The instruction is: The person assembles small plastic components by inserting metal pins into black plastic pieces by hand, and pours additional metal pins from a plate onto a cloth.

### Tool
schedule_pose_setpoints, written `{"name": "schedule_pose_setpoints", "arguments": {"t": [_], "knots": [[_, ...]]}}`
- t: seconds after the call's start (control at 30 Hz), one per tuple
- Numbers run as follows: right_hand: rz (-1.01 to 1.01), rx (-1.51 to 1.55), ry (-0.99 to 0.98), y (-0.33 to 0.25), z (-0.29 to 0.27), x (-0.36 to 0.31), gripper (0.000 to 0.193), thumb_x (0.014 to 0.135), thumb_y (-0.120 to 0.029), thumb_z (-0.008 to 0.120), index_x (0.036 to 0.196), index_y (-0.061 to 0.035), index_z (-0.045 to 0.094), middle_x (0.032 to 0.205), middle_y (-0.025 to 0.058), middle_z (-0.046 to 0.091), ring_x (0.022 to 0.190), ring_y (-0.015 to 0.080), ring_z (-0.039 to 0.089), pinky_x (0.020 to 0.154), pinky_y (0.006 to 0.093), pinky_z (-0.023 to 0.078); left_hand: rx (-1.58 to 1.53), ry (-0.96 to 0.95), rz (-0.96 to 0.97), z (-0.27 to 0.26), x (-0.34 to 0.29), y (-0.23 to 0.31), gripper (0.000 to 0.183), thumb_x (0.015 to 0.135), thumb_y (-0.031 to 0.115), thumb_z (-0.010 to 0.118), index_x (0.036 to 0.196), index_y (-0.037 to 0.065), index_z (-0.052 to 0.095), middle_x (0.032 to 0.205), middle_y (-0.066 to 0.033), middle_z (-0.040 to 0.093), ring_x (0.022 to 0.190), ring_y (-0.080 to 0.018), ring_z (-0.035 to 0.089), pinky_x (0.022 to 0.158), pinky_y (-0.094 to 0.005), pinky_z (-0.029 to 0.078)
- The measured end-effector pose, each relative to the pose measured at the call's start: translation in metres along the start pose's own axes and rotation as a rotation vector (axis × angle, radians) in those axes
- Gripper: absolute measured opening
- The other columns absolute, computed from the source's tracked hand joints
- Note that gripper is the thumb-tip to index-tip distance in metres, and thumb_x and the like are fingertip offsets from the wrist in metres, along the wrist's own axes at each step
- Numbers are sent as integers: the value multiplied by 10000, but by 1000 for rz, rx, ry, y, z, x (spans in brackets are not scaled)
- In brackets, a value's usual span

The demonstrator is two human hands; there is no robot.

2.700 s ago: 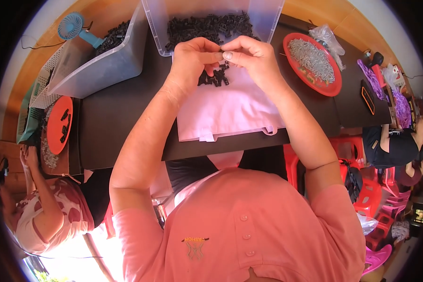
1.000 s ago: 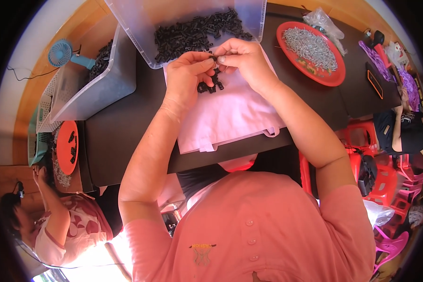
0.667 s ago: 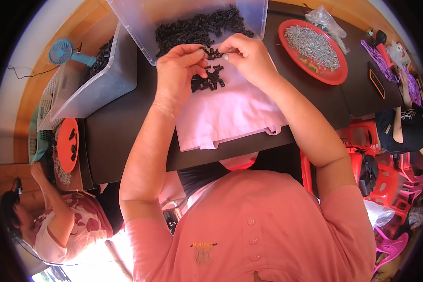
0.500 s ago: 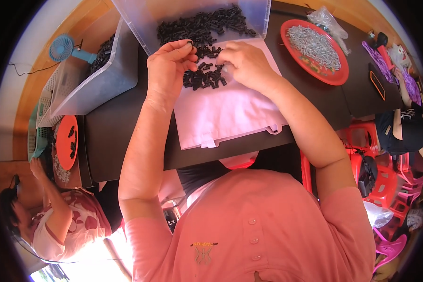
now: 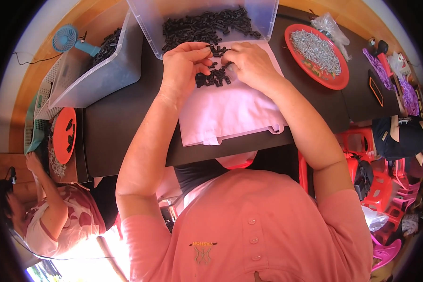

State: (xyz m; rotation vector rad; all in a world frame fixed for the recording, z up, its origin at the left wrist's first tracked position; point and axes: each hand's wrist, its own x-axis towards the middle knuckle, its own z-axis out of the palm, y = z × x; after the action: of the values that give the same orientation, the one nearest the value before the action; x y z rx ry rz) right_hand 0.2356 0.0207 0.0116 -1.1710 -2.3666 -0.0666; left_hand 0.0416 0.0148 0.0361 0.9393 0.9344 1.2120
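Pile of black pieces point(image 5: 215, 79), axes mixed, lies upper centre, just below and between your bent-fingered left hand point(image 5: 179, 66) and right hand point(image 5: 251, 63); whether either grips, cannot tell.

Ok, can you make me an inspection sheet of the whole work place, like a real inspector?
Surface: dark table, pink cloth with loops laid on it.
Job's things: small black parts piled on the cloth, more in a clear bin; silver pieces on a red plate.
Clutter: blue fan, clear plastic bag, orange-edged dark device.
Hands: left hand and right hand at the black parts; grip unclear.
Cables: thin dark cord near the fan.
Surroundings: a person at left; red chairs at right.
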Motion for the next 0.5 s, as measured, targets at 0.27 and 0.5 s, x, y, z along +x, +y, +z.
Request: {"name": "schedule_pose_setpoints", "arguments": {"t": [0.27,0.5], "knots": [[40,-45,-42,0,1,1,165,736,-93,641,879,-142,707,940,84,640,963,298,605,791,423,469,20,-21,22,5,-2,-5,148,828,-9,656,958,-77,630,824,-128,652,655,-169,612,523,-258,501],[34,-51,-10,-6,2,-1,180,749,-133,678,929,-137,681,983,87,609,999,299,593,822,446,442,60,-29,32,4,-1,-5,155,840,-3,653,975,-75,630,826,-118,652,674,-164,614,539,-256,499]]}}
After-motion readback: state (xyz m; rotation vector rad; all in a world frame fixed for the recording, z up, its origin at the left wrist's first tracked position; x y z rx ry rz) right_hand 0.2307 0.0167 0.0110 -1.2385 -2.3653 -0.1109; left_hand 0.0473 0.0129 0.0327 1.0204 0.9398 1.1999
